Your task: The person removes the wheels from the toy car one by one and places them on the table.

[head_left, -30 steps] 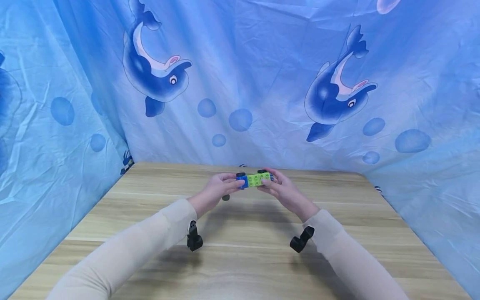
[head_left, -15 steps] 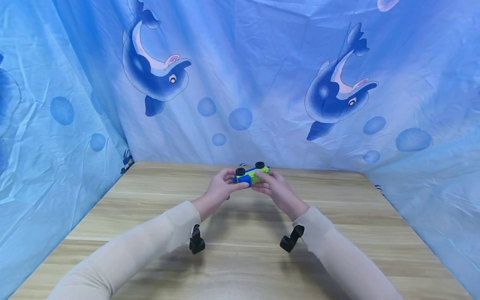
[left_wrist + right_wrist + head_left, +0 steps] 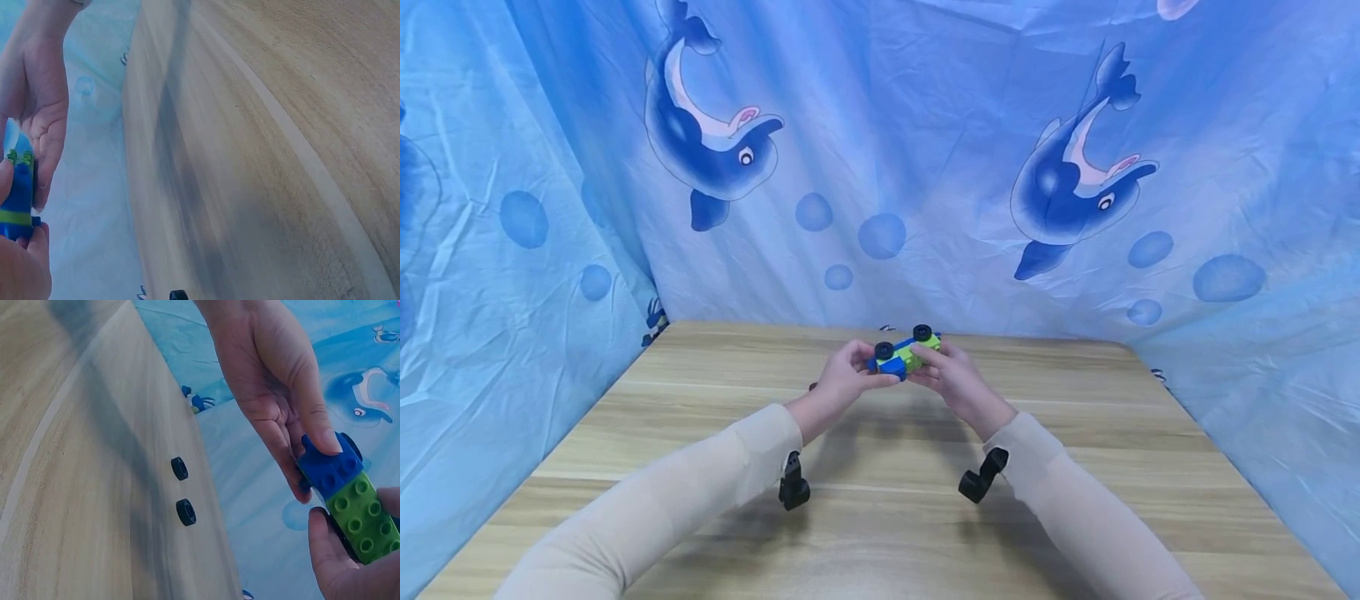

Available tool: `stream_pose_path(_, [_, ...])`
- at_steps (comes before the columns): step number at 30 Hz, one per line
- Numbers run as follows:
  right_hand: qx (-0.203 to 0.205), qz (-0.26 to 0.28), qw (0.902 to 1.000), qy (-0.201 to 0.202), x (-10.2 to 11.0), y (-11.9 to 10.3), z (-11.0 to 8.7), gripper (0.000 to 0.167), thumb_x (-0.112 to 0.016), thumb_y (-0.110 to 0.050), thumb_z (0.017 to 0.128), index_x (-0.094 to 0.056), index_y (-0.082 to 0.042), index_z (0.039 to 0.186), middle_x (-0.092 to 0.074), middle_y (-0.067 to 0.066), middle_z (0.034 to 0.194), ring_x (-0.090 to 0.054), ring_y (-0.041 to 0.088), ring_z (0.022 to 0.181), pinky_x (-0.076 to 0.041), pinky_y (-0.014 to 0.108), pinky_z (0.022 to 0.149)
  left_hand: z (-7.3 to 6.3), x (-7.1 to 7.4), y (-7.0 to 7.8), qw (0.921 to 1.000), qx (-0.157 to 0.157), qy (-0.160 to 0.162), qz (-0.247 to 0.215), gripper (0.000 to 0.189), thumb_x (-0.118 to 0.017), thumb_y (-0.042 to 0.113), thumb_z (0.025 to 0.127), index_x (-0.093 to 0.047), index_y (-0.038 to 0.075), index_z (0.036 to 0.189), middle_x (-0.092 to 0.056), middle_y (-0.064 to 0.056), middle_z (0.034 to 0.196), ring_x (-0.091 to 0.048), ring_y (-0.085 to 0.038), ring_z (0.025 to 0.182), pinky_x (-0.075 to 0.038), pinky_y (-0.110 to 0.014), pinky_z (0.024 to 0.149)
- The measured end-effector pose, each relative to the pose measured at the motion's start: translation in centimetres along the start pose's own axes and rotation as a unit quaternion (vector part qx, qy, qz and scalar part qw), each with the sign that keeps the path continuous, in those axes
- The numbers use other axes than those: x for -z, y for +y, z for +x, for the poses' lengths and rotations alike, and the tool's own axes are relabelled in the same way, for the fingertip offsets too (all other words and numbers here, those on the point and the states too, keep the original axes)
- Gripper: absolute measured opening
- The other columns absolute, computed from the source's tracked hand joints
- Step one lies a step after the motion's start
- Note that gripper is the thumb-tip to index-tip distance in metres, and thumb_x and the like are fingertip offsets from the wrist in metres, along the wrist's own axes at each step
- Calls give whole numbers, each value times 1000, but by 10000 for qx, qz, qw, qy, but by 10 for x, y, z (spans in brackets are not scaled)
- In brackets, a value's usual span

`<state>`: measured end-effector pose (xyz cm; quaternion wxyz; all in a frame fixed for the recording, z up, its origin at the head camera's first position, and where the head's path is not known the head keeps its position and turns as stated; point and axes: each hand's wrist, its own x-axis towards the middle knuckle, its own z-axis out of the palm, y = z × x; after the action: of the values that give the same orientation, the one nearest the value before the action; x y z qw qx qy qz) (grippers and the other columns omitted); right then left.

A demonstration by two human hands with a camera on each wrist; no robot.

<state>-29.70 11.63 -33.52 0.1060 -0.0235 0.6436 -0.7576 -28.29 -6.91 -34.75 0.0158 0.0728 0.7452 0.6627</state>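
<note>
A toy car (image 3: 898, 365) built of blue and green studded bricks is held between both hands above the table, tilted, with black wheels (image 3: 922, 332) on its far side. My left hand (image 3: 841, 382) grips the blue end, its thumb lying over the blue brick (image 3: 329, 475) in the right wrist view. My right hand (image 3: 958, 383) holds the green end, thumb against the green studded brick (image 3: 364, 519). Both hands also show at the left edge of the left wrist view around the car's blue side (image 3: 19, 194). The palms and fingers hide parts of the car.
Two loose black wheels (image 3: 182, 491) lie on the wooden table (image 3: 880, 517) in the right wrist view; the left hand mostly hides them in the head view. Blue dolphin-print curtains (image 3: 880, 150) stand behind the table and at its sides.
The car has been turned so its wheels show more on the far side. My right hand has shifted left, its thumb further along the green brick. In the last half second little moved.
</note>
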Motion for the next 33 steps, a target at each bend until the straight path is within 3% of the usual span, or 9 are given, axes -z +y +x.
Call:
stream_pose_path(5, [25,270,9995,153,0,0,1,52,-55,-18,97,-33,3,139,-59,8,108,-65,12,88,-57,27,84,-4,-1,-3,9994,-61,-341,8,46,-80,7,77,-58,4,117,-62,-12,124,-58,-29,121,-49,-39,102])
stream_pose_path(11, [-36,287,9995,-149,4,-2,-1,56,-47,-22,101,-23,-4,149,-45,19,134,-60,16,99,-53,38,94,-7,1,0,9980,-145,-623,-3,48,-78,15,81,-56,5,122,-60,-14,129,-56,-27,123,-44,-40,107])
stream_pose_path(15, [-105,78,9996,-266,6,-1,-3,59,-44,-26,103,-19,-7,152,-45,21,132,-62,18,93,-54,45,93,-4,4,0,9983,-163,-538,158,45,-77,21,83,-58,6,121,-61,-13,126,-57,-23,118,-43,-42,108])
stream_pose_path(18, [-83,-131,9991,-394,8,1,-5,57,-43,-27,103,-21,-6,152,-52,18,121,-61,15,82,-58,39,81,-4,5,1,9990,-67,-415,166,42,-76,22,83,-60,7,118,-63,-9,122,-57,-23,117,-42,-43,107])
stream_pose_path(22, [1,-282,9976,-633,12,4,-6,54,-44,-25,103,-24,-8,150,-58,12,108,-59,13,71,-54,28,64,-3,6,0,9989,67,-362,293,40,-74,27,85,-61,8,117,-63,-8,121,-57,-24,117,-43,-46,105])
stream_pose_path(29, [29,-654,9908,-1188,20,10,-9,50,-50,-23,101,-32,-15,146,-63,11,105,-59,16,74,-53,29,65,1,8,-3,9964,163,-827,49,37,-63,27,95,-57,3,122,-63,-18,122,-61,-26,115,-40,-46,110])
stream_pose_path(33, [32,-779,9857,-1491,23,14,-9,53,-55,-21,99,-33,-15,146,-63,10,106,-60,18,76,-53,29,66,2,6,0,9942,179,-1050,-140,36,-59,24,97,-56,-2,122,-65,-20,114,-66,-26,107,-46,-40,106])
